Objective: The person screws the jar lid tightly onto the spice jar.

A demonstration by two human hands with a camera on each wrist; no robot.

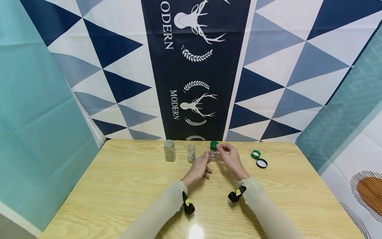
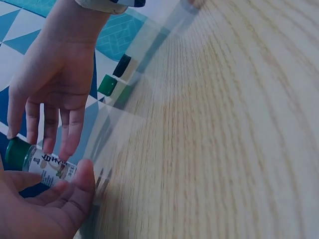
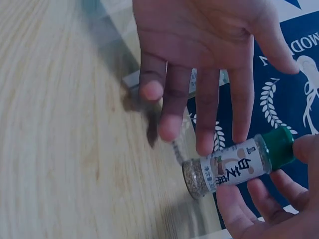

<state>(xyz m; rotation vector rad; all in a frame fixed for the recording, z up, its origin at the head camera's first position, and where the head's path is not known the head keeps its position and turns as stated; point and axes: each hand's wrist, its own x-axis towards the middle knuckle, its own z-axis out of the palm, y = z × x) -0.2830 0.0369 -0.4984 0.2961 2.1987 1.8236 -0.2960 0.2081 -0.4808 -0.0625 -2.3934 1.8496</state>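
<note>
A small spice jar (image 1: 213,155) with a green cap stands upright on the table, pale seeds showing through its base in the right wrist view. My right hand (image 1: 230,159) is on its right side, thumb at the green cap (image 3: 278,147) and the other fingers loosely bent beside the jar's body. On the other side, my left hand (image 1: 198,167) has its fingers stretched out, close to the jar; whether they touch it I cannot tell. Left of the hands stand a smaller clear jar (image 1: 191,153) with a label and a larger clear jar (image 1: 169,151).
To the right of my hands, a green cap (image 1: 255,154) and a black round lid (image 1: 261,163) lie on the wooden table (image 1: 119,199). A patterned cloth (image 1: 197,73) hangs behind the table's far edge. A teal sheet (image 1: 38,116) hangs at the left.
</note>
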